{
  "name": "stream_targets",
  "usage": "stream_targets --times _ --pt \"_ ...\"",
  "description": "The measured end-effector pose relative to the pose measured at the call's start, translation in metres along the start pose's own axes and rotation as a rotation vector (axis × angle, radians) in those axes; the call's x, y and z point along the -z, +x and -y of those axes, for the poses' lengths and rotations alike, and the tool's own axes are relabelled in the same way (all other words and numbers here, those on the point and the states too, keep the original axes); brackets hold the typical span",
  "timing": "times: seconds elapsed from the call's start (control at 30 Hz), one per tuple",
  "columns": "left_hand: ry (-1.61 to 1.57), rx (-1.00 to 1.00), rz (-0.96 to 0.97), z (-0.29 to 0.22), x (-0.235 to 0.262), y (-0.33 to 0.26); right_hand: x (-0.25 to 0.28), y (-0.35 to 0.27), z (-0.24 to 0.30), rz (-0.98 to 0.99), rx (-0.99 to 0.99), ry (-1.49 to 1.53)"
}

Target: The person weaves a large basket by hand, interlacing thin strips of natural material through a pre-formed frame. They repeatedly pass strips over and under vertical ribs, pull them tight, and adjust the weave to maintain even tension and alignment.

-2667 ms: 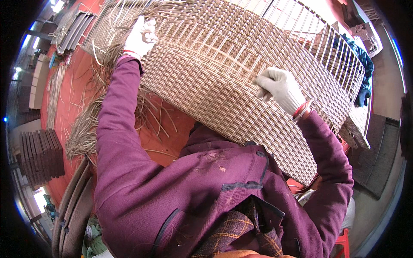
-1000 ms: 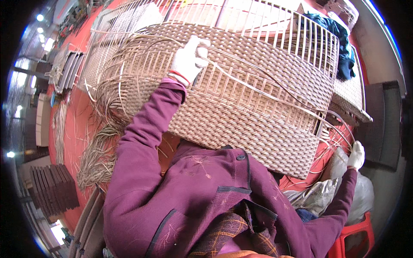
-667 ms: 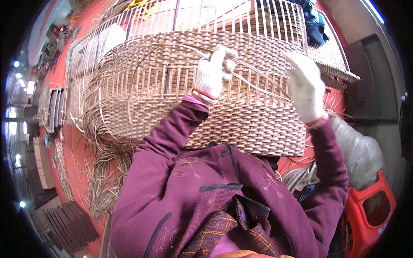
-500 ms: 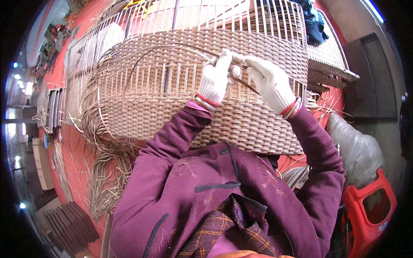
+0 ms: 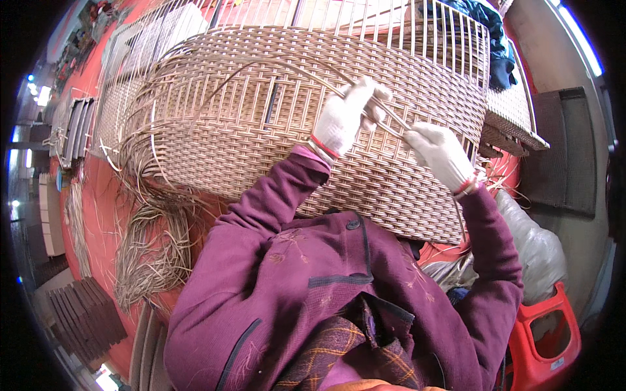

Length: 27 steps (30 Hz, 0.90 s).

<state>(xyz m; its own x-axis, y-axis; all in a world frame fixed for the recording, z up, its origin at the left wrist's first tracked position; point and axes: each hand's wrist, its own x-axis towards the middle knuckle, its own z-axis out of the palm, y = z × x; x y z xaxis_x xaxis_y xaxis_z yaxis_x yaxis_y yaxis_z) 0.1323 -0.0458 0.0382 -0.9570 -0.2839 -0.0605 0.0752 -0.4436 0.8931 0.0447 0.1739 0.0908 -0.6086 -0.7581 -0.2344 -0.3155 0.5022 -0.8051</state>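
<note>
We pinch the rattan strand (image 5: pixel 385 117) in both gloved hands, left hand (image 5: pixel 345 117) and right hand (image 5: pixel 440 153), keeping it taut and flat against the woven panel (image 5: pixel 261 124).

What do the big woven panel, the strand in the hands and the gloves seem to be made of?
Woven panel: probably rattan or synthetic wicker, tan, matte, flat strips interlaced over thin ribs. Strand: the same pale strip, bending in a springy curve. Gloves on left hand and right hand: white knitted fabric, likely cotton.

We've got the woven panel (image 5: pixel 274 117) in front of us, loose strands (image 5: pixel 153 251) on the floor to our left, stool (image 5: pixel 541 339) lower right.
</note>
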Motion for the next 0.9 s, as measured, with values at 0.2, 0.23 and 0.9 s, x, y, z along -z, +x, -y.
stream_targets --times 0.2,0.23,0.9 --pt "-0.202 -0.117 -0.085 -0.027 0.064 0.008 0.060 -0.050 -0.084 -0.217 0.030 -0.294" --pt "-0.147 -0.127 -0.111 -0.027 0.070 0.007 0.068 -0.058 -0.104 -0.250 -0.022 -0.300" --pt "0.257 0.050 -0.036 0.012 -0.015 -0.006 -0.008 0.020 0.011 -0.568 0.638 -0.336"
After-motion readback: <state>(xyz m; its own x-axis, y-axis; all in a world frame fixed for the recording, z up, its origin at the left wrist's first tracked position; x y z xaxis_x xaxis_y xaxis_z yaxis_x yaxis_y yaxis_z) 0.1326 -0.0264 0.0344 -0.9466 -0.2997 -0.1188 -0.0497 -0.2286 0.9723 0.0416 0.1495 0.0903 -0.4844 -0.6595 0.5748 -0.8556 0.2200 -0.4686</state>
